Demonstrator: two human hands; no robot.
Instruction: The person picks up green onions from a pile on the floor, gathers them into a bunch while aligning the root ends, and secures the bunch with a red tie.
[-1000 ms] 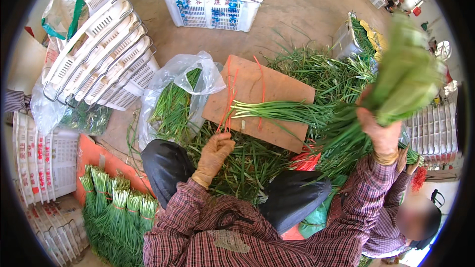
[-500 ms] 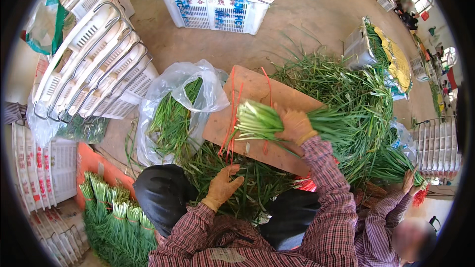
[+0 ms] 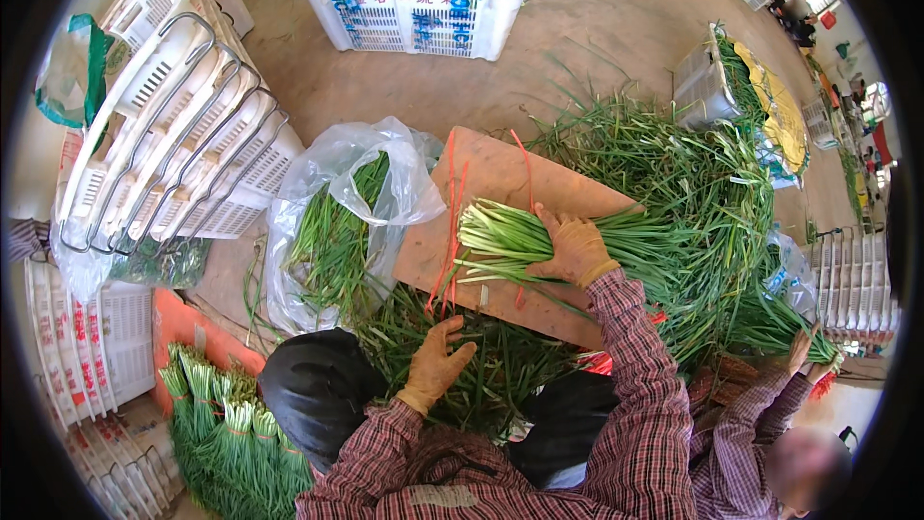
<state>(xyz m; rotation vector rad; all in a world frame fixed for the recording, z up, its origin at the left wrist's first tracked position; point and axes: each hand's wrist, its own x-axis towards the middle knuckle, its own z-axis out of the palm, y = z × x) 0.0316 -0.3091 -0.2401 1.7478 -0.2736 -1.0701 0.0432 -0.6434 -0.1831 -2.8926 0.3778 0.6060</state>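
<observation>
A bunch of chives (image 3: 500, 236) with pale stem ends lies across a brown board (image 3: 570, 171) in front of me. My right hand (image 3: 576, 248), in a tan glove, is closed over the middle of the bunch and presses it against the board. The chives' green leaves trail off to the right. Red ties (image 3: 456, 221) lie across the board's left part. My left hand (image 3: 435, 366), gloved too, hovers near the board's lower left corner, thumb and fingers apart, holding nothing. Below it are loose chive leaves (image 3: 491, 351) between my knees.
Loose chives (image 3: 674, 169) are heaped right of the board. A clear plastic bag (image 3: 298, 231) with greens stands left, beside stacked white crates (image 3: 173, 135). Tied bunches (image 3: 236, 443) lie lower left. More crates (image 3: 414, 24) stand ahead. At right, a co-worker's hands (image 3: 801, 351) hold chives.
The chive bunch, blurred by motion before, now lies still on the board under my right hand. My left hand stays almost where it was, still apart from the bunch.
</observation>
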